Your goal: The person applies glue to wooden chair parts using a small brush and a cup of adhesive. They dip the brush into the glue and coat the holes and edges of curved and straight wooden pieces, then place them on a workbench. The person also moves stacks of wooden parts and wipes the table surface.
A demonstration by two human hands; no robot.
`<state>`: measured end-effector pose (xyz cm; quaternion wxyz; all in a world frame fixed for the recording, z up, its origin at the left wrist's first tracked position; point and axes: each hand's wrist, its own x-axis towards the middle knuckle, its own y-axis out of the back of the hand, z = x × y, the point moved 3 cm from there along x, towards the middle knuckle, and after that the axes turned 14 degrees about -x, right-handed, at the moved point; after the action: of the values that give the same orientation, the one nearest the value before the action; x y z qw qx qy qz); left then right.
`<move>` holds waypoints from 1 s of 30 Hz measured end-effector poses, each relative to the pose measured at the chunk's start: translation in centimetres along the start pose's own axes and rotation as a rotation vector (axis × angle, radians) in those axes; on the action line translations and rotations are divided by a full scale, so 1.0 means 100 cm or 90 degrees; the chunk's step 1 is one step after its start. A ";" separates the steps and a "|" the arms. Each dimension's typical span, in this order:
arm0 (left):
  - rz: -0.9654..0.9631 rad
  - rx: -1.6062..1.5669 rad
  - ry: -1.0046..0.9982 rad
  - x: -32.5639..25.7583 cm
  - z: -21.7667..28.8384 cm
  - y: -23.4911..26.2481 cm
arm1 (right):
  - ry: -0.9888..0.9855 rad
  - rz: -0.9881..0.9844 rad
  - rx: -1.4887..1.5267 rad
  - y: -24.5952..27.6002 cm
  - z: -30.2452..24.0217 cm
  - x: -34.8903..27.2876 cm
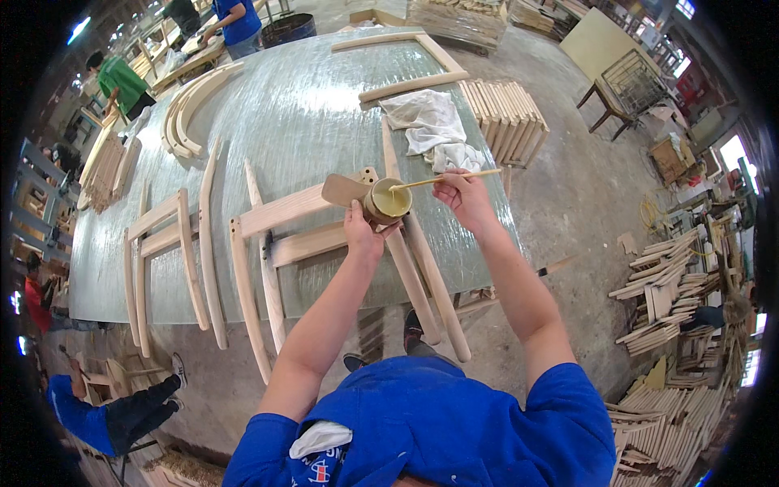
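My left hand (pixel 365 231) is closed around a small round pot (pixel 386 200) of yellowish, glue-like liquid, held above the table. A flat, rounded piece of wood (pixel 342 190) juts from the pot's left side; whether it is fixed there I cannot tell. Between the fingers of my right hand (pixel 461 195) is a thin wooden stick (pixel 475 174), its far end dipping into the pot's mouth. Beneath the pot lies a wooden chair frame (pixel 300 207) with long legs reaching over the table's near edge. A second, similar frame (pixel 166 237) rests to its left.
Plastic film covers the large table (pixel 300 97). Crumpled white cloths (pixel 426 122) lie beyond my right hand, near an angled wooden frame (pixel 438 53). Curved wood parts (pixel 182 114) sit far left, stacked slats (pixel 507 122) at the right edge. Several people work nearby.
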<state>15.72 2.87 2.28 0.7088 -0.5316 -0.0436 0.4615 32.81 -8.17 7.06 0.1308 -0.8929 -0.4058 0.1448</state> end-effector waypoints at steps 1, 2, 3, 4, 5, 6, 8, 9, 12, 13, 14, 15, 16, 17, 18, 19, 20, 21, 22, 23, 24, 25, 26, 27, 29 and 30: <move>-0.001 0.001 0.000 0.000 0.001 0.000 | -0.010 -0.007 0.025 -0.001 0.005 -0.001; -0.002 0.002 -0.001 0.000 0.000 -0.001 | -0.019 -0.013 0.050 -0.002 0.011 -0.002; -0.004 0.004 -0.003 0.000 0.002 -0.002 | -0.029 -0.021 0.076 -0.006 0.015 -0.002; -0.014 0.000 -0.003 0.000 0.003 -0.003 | -0.045 -0.001 0.086 -0.008 0.020 -0.003; -0.024 -0.003 -0.003 -0.001 0.005 -0.004 | -0.062 0.019 0.095 -0.012 0.025 -0.004; -0.036 -0.005 0.003 -0.003 0.005 -0.008 | -0.077 0.045 0.104 -0.012 0.029 -0.005; -0.026 0.024 -0.014 -0.006 0.006 -0.014 | -0.059 0.062 0.075 -0.010 0.031 -0.006; -0.016 0.037 -0.026 -0.008 0.008 -0.015 | -0.054 0.065 0.060 -0.015 0.029 -0.008; -0.075 0.121 -0.112 -0.017 0.024 -0.016 | 0.138 0.086 -0.198 -0.029 0.005 -0.016; -0.068 0.139 -0.134 -0.020 0.027 -0.016 | 0.179 0.084 -0.271 -0.033 0.000 -0.020; -0.060 0.158 -0.157 -0.022 0.030 -0.016 | 0.220 0.080 -0.344 -0.039 -0.005 -0.022; -0.056 0.177 -0.179 -0.024 0.032 -0.019 | 0.264 0.079 -0.418 -0.040 -0.009 -0.022; -0.042 0.176 -0.186 -0.028 0.032 -0.021 | 0.258 0.080 -0.553 -0.041 -0.010 -0.022; -0.048 0.175 -0.184 -0.030 0.033 -0.022 | 0.192 0.065 -0.480 -0.039 -0.007 -0.022; -0.055 0.172 -0.189 -0.029 0.036 -0.020 | 0.131 0.044 -0.405 -0.040 -0.004 -0.020; -0.061 0.169 -0.194 -0.029 0.038 -0.019 | 0.070 0.023 -0.331 -0.042 0.001 -0.019; -0.066 0.152 -0.188 -0.029 0.038 -0.018 | 0.022 0.030 -0.258 -0.041 0.004 -0.020; -0.071 0.136 -0.181 -0.029 0.038 -0.017 | -0.026 0.038 -0.186 -0.038 0.011 -0.021; -0.076 0.119 -0.175 -0.029 0.038 -0.016 | -0.074 0.046 -0.114 -0.034 0.016 -0.022; -0.080 0.103 -0.169 -0.028 0.038 -0.016 | -0.071 0.036 -0.075 -0.031 0.019 -0.021; -0.082 0.088 -0.163 -0.028 0.038 -0.015 | -0.071 0.025 -0.036 -0.029 0.020 -0.022; -0.085 0.072 -0.157 -0.027 0.038 -0.014 | -0.070 0.015 0.004 -0.028 0.021 -0.022; -0.083 0.068 -0.154 -0.027 0.037 -0.013 | -0.058 -0.001 0.020 -0.025 0.021 -0.023; -0.080 0.064 -0.153 -0.026 0.038 -0.010 | -0.048 -0.018 0.038 -0.025 0.020 -0.024; -0.075 0.058 -0.150 -0.023 0.038 -0.006 | -0.035 -0.032 0.063 -0.027 0.020 -0.026; -0.075 0.055 -0.148 -0.021 0.037 -0.005 | -0.031 -0.027 0.071 -0.026 0.020 -0.027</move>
<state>12.76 4.03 5.23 0.7472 -0.4400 -0.1364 0.4791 28.58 -8.30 6.57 0.1739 -0.8716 -0.4190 0.1859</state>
